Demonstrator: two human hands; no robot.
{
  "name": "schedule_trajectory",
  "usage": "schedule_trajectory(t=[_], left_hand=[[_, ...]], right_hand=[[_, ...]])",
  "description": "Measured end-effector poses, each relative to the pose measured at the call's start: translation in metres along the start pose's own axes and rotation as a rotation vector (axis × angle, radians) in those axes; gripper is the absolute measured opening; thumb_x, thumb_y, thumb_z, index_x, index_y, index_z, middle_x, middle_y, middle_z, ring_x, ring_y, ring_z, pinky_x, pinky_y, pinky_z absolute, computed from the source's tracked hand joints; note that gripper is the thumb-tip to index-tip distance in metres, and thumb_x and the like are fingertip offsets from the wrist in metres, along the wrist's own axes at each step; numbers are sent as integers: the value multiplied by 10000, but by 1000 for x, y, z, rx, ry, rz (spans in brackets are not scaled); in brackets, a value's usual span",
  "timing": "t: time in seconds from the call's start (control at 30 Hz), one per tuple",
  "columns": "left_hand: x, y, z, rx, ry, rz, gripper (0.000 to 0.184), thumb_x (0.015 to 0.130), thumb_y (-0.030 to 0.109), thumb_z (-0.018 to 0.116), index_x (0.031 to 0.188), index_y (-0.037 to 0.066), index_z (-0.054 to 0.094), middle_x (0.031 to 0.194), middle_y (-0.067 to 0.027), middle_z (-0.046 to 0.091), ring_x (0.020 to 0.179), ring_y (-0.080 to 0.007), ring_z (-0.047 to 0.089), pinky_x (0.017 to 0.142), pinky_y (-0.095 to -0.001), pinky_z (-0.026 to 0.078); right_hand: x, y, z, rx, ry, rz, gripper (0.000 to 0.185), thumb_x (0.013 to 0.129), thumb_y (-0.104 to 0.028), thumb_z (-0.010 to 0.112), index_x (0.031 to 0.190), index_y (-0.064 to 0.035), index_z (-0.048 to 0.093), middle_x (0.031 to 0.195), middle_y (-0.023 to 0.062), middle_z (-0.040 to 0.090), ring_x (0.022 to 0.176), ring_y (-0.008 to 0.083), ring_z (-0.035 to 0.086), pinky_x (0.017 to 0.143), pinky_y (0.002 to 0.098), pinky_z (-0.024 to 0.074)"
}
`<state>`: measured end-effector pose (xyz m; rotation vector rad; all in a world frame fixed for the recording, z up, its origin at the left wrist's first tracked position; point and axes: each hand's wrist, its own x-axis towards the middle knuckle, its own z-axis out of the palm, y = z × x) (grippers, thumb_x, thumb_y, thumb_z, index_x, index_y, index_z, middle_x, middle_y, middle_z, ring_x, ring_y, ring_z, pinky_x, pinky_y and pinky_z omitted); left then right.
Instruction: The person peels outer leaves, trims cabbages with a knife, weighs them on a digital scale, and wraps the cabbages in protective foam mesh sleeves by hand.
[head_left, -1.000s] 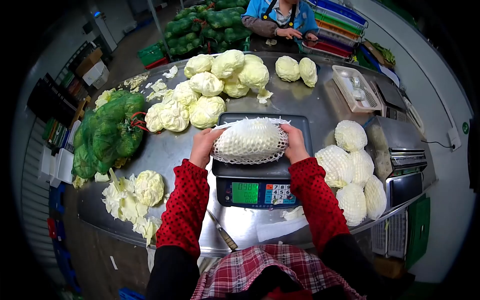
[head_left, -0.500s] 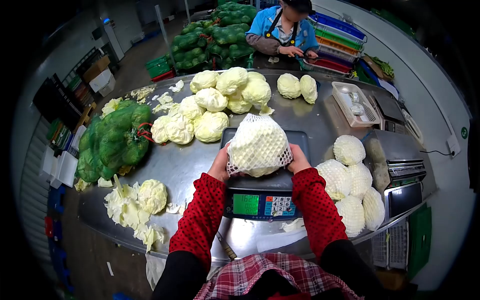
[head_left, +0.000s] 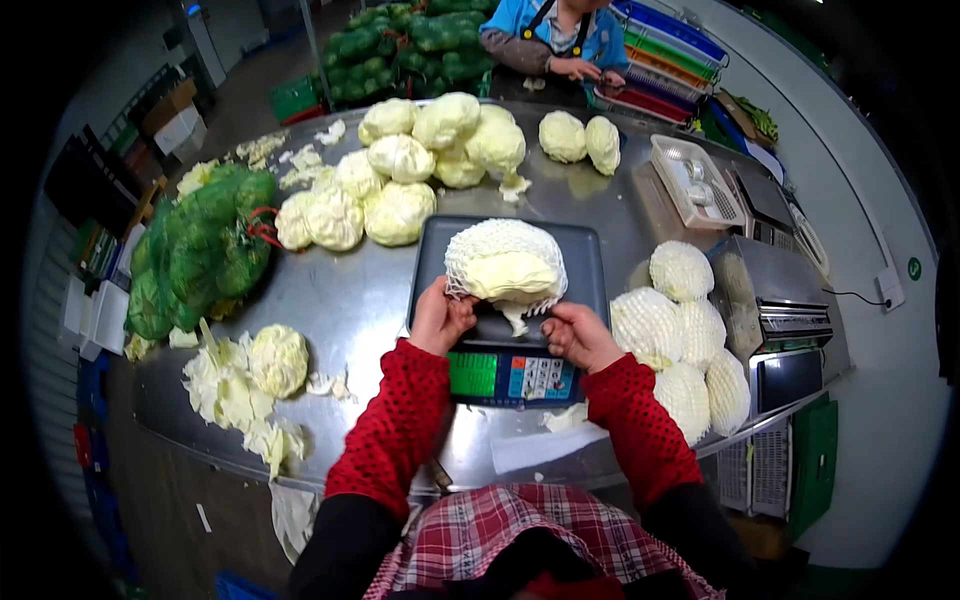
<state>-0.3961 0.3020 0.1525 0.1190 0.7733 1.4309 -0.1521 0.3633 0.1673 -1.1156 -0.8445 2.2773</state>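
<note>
A pale, trimmed cabbage (head_left: pixel 512 276) sits over the platform of the digital scale (head_left: pixel 435 275), its near side bare. White foam netting (head_left: pixel 500 236) covers its top and far side. My left hand (head_left: pixel 443 316) is closed on the netting's edge at the near left. At the near right, my right hand (head_left: pixel 583 337) pinches the other side of that edge, fingers curled. A small flap of leaf or netting hangs from the cabbage between my hands. The scale's display (head_left: pixel 472 374) glows green, its digits blurred.
Bare cabbages (head_left: pixel 400 215) are piled behind the scale. Netted cabbages (head_left: pixel 683 335) lie at right, near a wrapping machine (head_left: pixel 785 300). A green mesh sack (head_left: pixel 200 250) and loose leaves (head_left: pixel 225 385) are at left. A co-worker (head_left: pixel 560 45) stands across the table.
The cabbage has been lowered and tipped, so its bare side faces me. My hands have shifted from its sides to the netting's near edge. The view has tilted down.
</note>
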Motion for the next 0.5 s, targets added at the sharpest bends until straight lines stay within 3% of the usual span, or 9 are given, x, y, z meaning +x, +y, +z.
schedule_trajectory(t=[0.13, 0.17, 0.2, 0.27, 0.3, 0.33, 0.4, 0.43, 0.5], left_hand=[[-33, 7, -27, 655, 323, 154, 270, 924, 304, 545, 857, 43, 545, 641, -76, 597, 399, -107, 474, 369, -268, 365], [-41, 10, -22, 681, 364, 231, 347, 870, 319, 643, 965, -4, 556, 794, -125, 634, 620, -155, 617, 532, -308, 484], [-34, 4, -23, 685, 366, 222, 347, 870, 319, 643, 965, -4, 556, 794, -125, 634, 620, -155, 617, 532, -308, 484], [-8, -16, -13, 974, 385, 683, 556, 851, 424, 642, 1070, -80, 557, 1002, -229, 633, 888, -295, 643, 773, -354, 511], [-29, -11, 19, 1197, 420, 560, 791, 798, 490, 688, 1252, -114, 451, 1229, -282, 541, 1165, -344, 529, 977, -336, 411], [-20, -19, 20, 1246, 408, 637, 853, 772, 518, 704, 1277, -113, 431, 1254, -288, 533, 1167, -328, 538, 953, -336, 431], [1, 7, 19, 1067, 307, 414, 860, 779, 494, 708, 1312, -112, 410, 1253, -264, 542, 1153, -295, 548, 939, -327, 440], [-6, 33, 28, 904, 194, 188, 858, 781, 461, 722, 1342, -100, 395, 1265, -238, 545, 1138, -262, 559, 927, -315, 450], [1, 47, 13, 763, 37, 107, 863, 768, 451, 744, 1357, -78, 401, 1254, -243, 554, 1112, -249, 574, 915, -287, 450]], right_hand=[[-24, -16, -18, -237, -9, -20, 243, 946, -201, 500, 1031, 8, 590, 718, 84, 610, 536, 113, 554, 477, 274, 466], [-15, -15, -19, -322, 200, -256, 264, 949, -227, 509, 1044, 4, 593, 765, 81, 620, 584, 109, 572, 496, 267, 475], [-5, -10, -22, -399, 413, -489, 285, 952, -253, 517, 1058, 1, 595, 812, 77, 630, 633, 106, 590, 515, 259, 484], [37, -7, -26, -432, 315, -593, 319, 957, -320, 509, 1068, -31, 589, 897, 63, 625, 697, 112, 601, 537, 277, 500], [52, -4, -22, -471, 212, -700, 354, 961, -386, 501, 1078, -63, 584, 982, 49, 620, 760, 119, 613, 559, 294, 516], [35, -7, 17, -190, 74, -427, 439, 953, -456, 494, 1168, -78, 554, 1104, 38, 592, 945, 139, 610, 693, 328, 541], [4, -40, 48, -281, 3, -236, 531, 939, -503, 490, 1254, -75, 498, 1128, 31, 591, 1061, 166, 578, 880, 380, 497], [-2, -47, 52, -356, 20, -226, 567, 922, -530, 503, 1280, -91, 482, 1150, 37, 587, 1089, 189, 565, 916, 402, 479], [-6, -50, 50, -426, 39, -214, 606, 905, -557, 515, 1306, -106, 466, 1172, 43, 583, 1116, 213, 552, 952, 423, 461]])
